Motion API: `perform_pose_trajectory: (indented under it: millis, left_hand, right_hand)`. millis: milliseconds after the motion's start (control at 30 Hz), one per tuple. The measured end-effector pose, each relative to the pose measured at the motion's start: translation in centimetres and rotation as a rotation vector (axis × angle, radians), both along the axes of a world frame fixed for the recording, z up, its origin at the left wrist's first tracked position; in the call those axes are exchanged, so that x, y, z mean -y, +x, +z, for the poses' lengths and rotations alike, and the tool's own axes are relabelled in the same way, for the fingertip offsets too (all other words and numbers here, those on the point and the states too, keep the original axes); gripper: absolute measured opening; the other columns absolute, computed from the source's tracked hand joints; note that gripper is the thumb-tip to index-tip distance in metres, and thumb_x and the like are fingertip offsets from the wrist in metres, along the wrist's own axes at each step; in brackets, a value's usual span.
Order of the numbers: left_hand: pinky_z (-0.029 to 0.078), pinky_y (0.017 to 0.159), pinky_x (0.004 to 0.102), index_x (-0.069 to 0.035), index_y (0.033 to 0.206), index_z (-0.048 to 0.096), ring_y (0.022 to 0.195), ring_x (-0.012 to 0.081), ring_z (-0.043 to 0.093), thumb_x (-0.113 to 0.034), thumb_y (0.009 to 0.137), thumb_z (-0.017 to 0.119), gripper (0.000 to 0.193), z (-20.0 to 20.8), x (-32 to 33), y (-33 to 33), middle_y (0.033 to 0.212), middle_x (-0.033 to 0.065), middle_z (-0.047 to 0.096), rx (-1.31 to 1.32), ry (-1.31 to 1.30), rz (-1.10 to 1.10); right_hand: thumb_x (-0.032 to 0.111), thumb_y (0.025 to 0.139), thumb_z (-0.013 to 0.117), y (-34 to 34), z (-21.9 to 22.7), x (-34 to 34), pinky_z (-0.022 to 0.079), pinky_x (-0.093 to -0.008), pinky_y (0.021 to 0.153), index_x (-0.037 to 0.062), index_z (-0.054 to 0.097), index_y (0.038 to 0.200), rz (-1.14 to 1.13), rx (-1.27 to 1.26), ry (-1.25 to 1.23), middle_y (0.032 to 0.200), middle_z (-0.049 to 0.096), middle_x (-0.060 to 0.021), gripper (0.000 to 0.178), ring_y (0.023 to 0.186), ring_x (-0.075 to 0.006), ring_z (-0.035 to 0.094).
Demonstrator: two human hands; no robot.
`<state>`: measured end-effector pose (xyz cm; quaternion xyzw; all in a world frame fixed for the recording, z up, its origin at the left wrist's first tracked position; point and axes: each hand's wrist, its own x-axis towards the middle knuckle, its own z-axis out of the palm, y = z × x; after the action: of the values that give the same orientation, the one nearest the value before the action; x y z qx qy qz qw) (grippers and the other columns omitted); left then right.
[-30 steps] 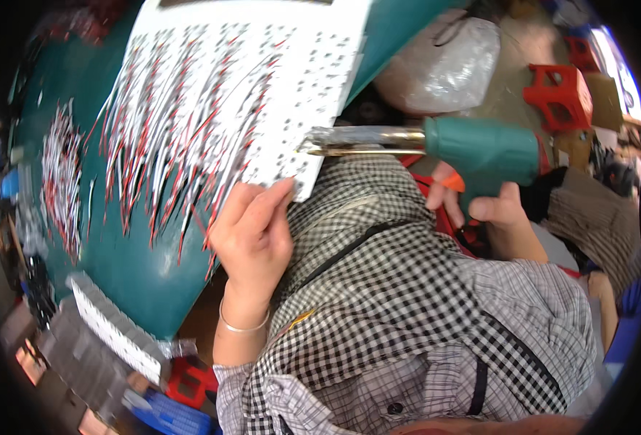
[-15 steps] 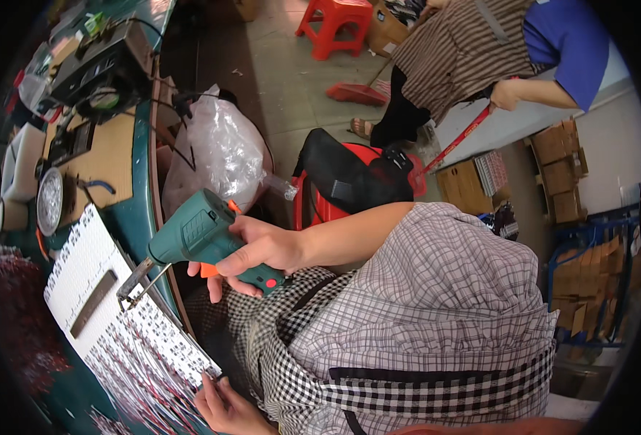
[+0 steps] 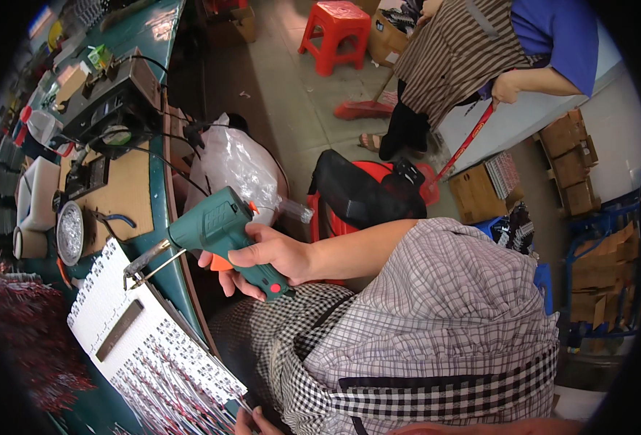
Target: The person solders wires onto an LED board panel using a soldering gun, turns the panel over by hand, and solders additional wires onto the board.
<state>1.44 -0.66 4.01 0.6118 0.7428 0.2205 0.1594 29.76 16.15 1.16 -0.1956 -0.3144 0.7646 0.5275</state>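
My right hand (image 3: pixel 270 257) is wrapped round a green soldering gun (image 3: pixel 212 221) with an orange trigger and a red button. Its metal tip and thin feed tube reach over a white board (image 3: pixel 96 308), close above the surface. Rows of small parts with red, white and dark wires (image 3: pixel 164 384) cover the board's near portion. A flat grey metal bar (image 3: pixel 120 330) lies across its middle. By the board's corner, at the lower edge of the picture, are the fingertips of my left hand (image 3: pixel 255 422), drawn together; most of that hand is cut off, and what they pinch is unclear.
On the green bench (image 3: pixel 157 181) stand a dark device with cables (image 3: pixel 117 101), a round dish (image 3: pixel 70 232), pliers (image 3: pixel 114 217) and a white container (image 3: pixel 38 192). Beyond its edge are a plastic bag (image 3: pixel 241 170), a red stool (image 3: pixel 335 32) and a person holding a red pole (image 3: pixel 473 138).
The whole view has shifted, so the bench appears farther right and lower. The soldering tip has moved away from the metal bar toward the board's far end. My left hand has slipped partly out of the picture.
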Motion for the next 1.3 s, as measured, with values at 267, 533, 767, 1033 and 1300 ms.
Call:
perform_pose_trajectory:
  millis: [267, 533, 767, 1033, 1300]
  left_hand:
    - [0.054, 0.067, 0.0306, 0.004, 0.096, 0.069, 0.068, 0.0195, 0.066, -0.009, 0.079, 0.075, 0.022, 1.0, 1.9, -1.7, 0.080, 0.0169, 0.070, 0.036, -0.187, 0.072]
    - [0.051, 0.076, 0.0371, -0.001, 0.099, 0.070, 0.081, 0.0336, 0.067, -0.012, 0.082, 0.068, 0.020, 1.7, 3.1, -3.8, 0.088, 0.0190, 0.069, 0.186, -0.222, 0.023]
    - [0.052, 0.074, 0.0330, -0.002, 0.110, 0.066, 0.082, 0.0267, 0.067, -0.008, 0.082, 0.068, 0.029, 3.7, 4.8, -6.8, 0.093, 0.0175, 0.069, 0.381, -0.336, 0.019]
    - [0.049, 0.061, 0.0303, 0.000, 0.101, 0.068, 0.066, 0.0189, 0.063, -0.002, 0.073, 0.069, 0.028, 3.6, 6.9, -15.2, 0.077, 0.0136, 0.067, 0.138, -0.109, 0.222]
    - [0.049, 0.063, 0.0341, -0.001, 0.088, 0.067, 0.069, 0.0317, 0.062, -0.006, 0.078, 0.066, 0.011, 0.5, 5.4, -23.9, 0.079, 0.0162, 0.064, -0.181, 0.270, 0.455]
  right_hand:
    - [0.038, 0.093, 0.054, -1.1, 0.7, -0.8, 0.047, -0.0281, 0.046, 0.0028, 0.050, 0.120, -0.016, -0.054, -0.019, 0.083, 0.063, -0.0150, 0.044, 0.053, -0.0163, 0.058]
    - [0.049, 0.092, 0.051, -1.9, 1.3, -3.2, 0.048, -0.0289, 0.047, -0.0012, 0.047, 0.122, -0.110, 0.061, 0.080, 0.075, 0.058, -0.0111, 0.059, 0.053, -0.0170, 0.058]
    - [0.050, 0.090, 0.053, -3.9, 4.0, -9.5, 0.045, -0.0280, 0.047, -0.0002, 0.049, 0.120, -0.221, 0.069, 0.273, 0.068, 0.050, -0.0055, 0.059, 0.052, -0.0162, 0.053]
    - [0.032, 0.091, 0.059, -12.0, 2.7, -20.4, 0.042, -0.0267, 0.048, 0.0052, 0.061, 0.097, -0.303, 0.637, 0.055, 0.063, 0.053, -0.0004, 0.027, 0.051, -0.0125, 0.051]
    - [0.031, 0.095, 0.055, -9.6, 3.3, -18.5, 0.040, -0.0226, 0.047, 0.0033, 0.056, 0.117, -0.206, 0.662, 0.189, 0.067, 0.049, 0.0009, 0.035, 0.052, -0.0089, 0.048]
